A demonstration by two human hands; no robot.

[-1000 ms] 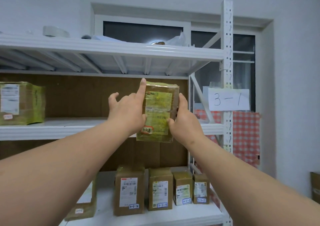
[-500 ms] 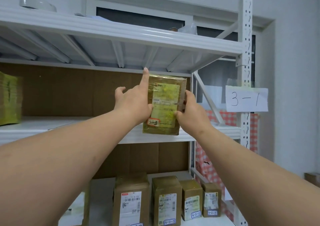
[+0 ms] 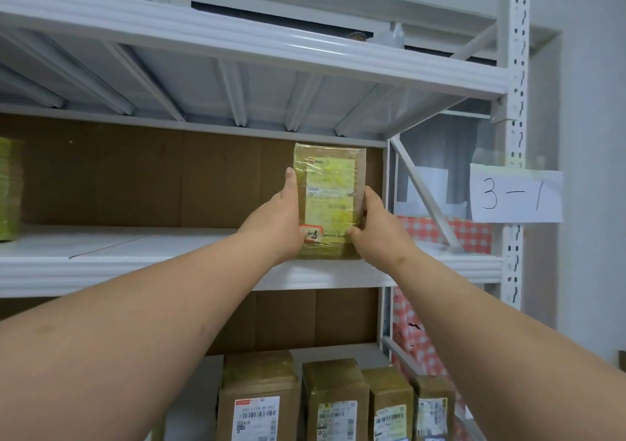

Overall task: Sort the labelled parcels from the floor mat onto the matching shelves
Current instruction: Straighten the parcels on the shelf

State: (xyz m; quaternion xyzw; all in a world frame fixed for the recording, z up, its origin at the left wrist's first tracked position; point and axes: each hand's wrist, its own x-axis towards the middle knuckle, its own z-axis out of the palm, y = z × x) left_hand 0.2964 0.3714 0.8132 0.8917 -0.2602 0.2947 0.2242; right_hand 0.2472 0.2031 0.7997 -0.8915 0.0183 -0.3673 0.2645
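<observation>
A brown parcel wrapped in yellowish tape stands upright on the white middle shelf, near its right end. It bears a shipping label and a small red-edged handwritten tag at the bottom left. My left hand holds its left side, fingers running up the edge and thumb over the tag. My right hand grips its lower right side. A paper sign reading "3-1" hangs on the right upright.
Several labelled brown parcels stand in a row on the shelf below. Another taped parcel sits at the far left of the middle shelf. The top shelf overhangs closely. The right upright post and diagonal brace border the bay.
Both hands have carried the parcel forward and set its base on the middle shelf. My left index finger no longer points up above the parcel. The camera moved closer and tilted up.
</observation>
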